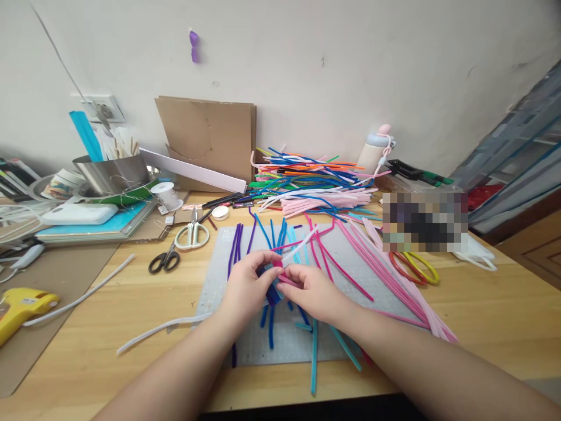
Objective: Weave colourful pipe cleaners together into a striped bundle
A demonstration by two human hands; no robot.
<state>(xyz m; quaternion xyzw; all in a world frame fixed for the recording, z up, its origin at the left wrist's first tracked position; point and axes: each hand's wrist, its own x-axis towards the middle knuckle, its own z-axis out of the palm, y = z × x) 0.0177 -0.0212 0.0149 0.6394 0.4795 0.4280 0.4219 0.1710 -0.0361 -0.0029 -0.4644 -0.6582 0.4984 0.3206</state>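
Observation:
My left hand [252, 283] and my right hand [313, 289] meet over a grey cutting mat [350, 342], fingers pinched close together. Between them is a small bundle of pipe cleaners [272, 295], dark blue and purple below, with pink at the fingertips. A white pipe cleaner [300, 245] sticks out above my right fingers. Much of the bundle is hidden by my fingers. Loose blue pipe cleaners [271, 333], light-blue pipe cleaners [314, 362] and dark-pink pipe cleaners [346, 275] lie spread around on the mat.
Behind the mat is a heap of mixed pipe cleaners [307, 181]. White-handled scissors [191, 234] and black scissors [164, 261] lie left of it. A yellow glue gun [26, 307] is at far left. Pale-pink pipe cleaners [412, 292] lie to the right; a bottle [372, 155] stands behind.

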